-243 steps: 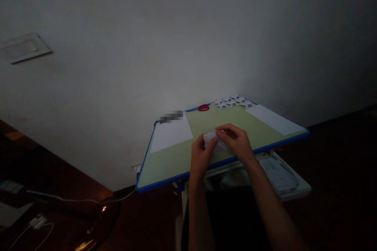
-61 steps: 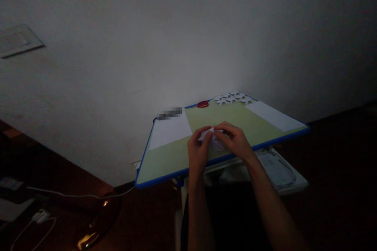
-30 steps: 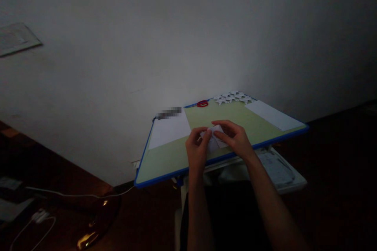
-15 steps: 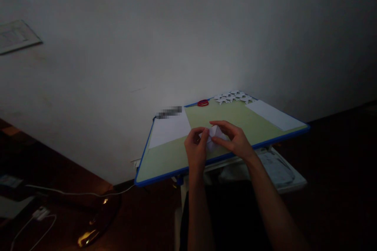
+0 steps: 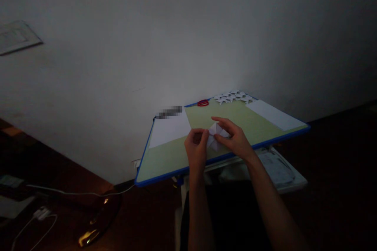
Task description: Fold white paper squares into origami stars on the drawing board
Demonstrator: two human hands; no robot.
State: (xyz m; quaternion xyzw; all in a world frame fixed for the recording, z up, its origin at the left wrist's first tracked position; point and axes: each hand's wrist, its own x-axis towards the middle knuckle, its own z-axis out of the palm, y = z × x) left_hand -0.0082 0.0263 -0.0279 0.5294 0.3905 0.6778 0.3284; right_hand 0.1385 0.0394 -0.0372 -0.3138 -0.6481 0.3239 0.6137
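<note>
Between my hands, above the near edge of the green desk top (image 5: 165, 163), is a piece of folded white paper (image 5: 215, 144) with creases and raised facets. My left hand (image 5: 196, 143) pinches its left side between thumb and forefinger. On the other side, my right hand (image 5: 233, 137) has its thumb against the paper, with the forefinger stretched out over the top. The fingers partly cover the paper, so its full shape is hidden.
Several small folded white paper pieces (image 5: 234, 97) lie at the back right, beside red-handled scissors (image 5: 202, 103). White sheets (image 5: 170, 127) lie on the left, and a white paper stack (image 5: 275, 115) on the right. A wall (image 5: 188, 39) rises behind the desk.
The folded paper is spread wider, with more creased facets showing. My right forefinger has lifted and straightened slightly; my left hand stays almost in place.
</note>
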